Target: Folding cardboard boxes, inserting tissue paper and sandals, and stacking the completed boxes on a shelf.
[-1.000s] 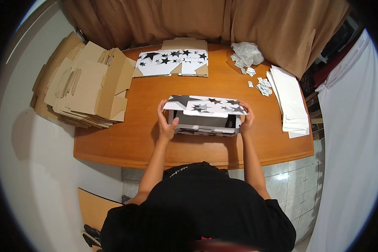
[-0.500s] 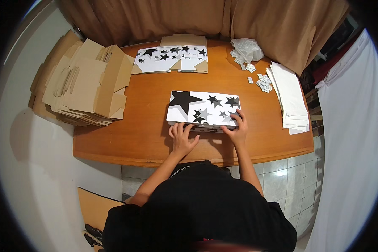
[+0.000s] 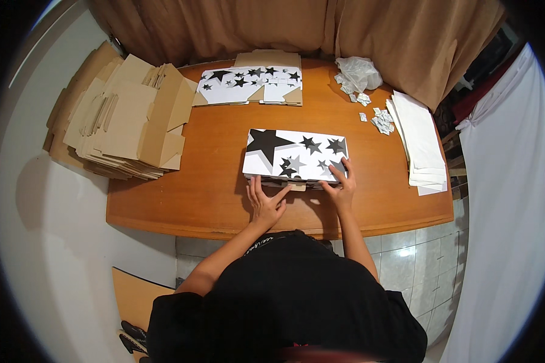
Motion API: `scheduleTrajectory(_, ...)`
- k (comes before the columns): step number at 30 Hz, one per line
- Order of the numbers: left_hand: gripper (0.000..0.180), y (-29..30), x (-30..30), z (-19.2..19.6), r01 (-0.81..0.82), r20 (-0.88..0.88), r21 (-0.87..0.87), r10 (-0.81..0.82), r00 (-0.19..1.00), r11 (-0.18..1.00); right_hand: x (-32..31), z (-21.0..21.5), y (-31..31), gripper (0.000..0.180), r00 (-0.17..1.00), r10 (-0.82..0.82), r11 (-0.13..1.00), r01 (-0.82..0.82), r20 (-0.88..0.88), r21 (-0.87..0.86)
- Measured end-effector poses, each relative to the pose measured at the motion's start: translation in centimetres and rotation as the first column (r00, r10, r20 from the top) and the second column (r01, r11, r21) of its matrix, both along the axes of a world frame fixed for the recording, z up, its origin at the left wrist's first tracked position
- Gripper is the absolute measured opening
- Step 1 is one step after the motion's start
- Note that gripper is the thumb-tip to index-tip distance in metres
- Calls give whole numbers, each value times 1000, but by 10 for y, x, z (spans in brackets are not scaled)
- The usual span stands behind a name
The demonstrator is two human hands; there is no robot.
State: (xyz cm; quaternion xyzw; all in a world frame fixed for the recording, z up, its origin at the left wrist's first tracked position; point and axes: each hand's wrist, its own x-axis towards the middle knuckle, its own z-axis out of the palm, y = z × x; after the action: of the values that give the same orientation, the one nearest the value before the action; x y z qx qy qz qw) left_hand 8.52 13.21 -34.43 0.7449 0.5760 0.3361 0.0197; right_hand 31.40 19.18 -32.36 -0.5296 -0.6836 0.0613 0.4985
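Note:
A closed cardboard box (image 3: 312, 151), white with black and grey stars, lies in front of me on the wooden table. My left hand (image 3: 265, 204) is at its front left, fingers apart, the fingertips touching the lower front edge. Its index finger points toward a small brown tab (image 3: 297, 187) sticking out at the middle of the front. At the front right corner, my right hand (image 3: 343, 189) grips the box, fingers on the lid and thumb at the front edge. The box's front side is mostly hidden from above.
Folded brown cardboard (image 3: 124, 121) is piled at the left. Flat star-printed box blanks (image 3: 230, 91) lie at the back. Back right are a clear plastic bag (image 3: 358, 74), small white packets (image 3: 383, 121) and white paper sheets (image 3: 421, 145). Brown curtains (image 3: 254, 27) hang behind the table (image 3: 181, 202).
The brown tab now shows at the box's front, where it did not before. My left index finger has stretched toward it. My right hand stays on the right corner.

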Motion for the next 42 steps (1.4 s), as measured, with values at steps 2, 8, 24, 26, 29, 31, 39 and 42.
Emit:
scheduleTrajectory(2, 45, -1, 2, 1, -50, -53, 22, 51, 997, 998, -1, -4, 1, 45, 999, 13, 1000, -13, -41, 8)
scheduleTrajectory(8, 48, 8, -5, -10, -4, -139, 126, 21, 990, 992, 1, -7, 1, 45, 999, 26, 999, -27, 19, 18)
scheduleTrajectory(24, 35, 17, -3, 5, 109, -54, 166, -101, 993, 980, -16, -7, -20, 40, 879, -279, 960, 261, 386, 101)
scheduleTrajectory(26, 32, 18, -2, 7, 95, -17, 179, -93, 995, 979, -26, -11, -23, 38, 931, -114, 988, 70, 346, 136)
scheduleTrajectory(29, 31, 21, -2, 10, 99, 20, 182, -104, 994, 978, -44, -10, -22, 25, 944, 64, 971, -134, 325, 198)
scheduleTrajectory(31, 31, 22, -4, 13, 131, -17, 179, -130, 991, 975, -52, -8, -17, 23, 943, 52, 970, -126, 328, 207)
scheduleTrajectory(39, 33, 24, -8, 7, 125, -45, 175, -119, 992, 977, -52, 1, -18, 21, 913, 28, 967, -127, 406, 219)
scheduleTrajectory(42, 33, 25, -9, 11, 136, -103, 207, -117, 988, 969, -46, 0, -15, 36, 866, 15, 946, -174, 500, 273)
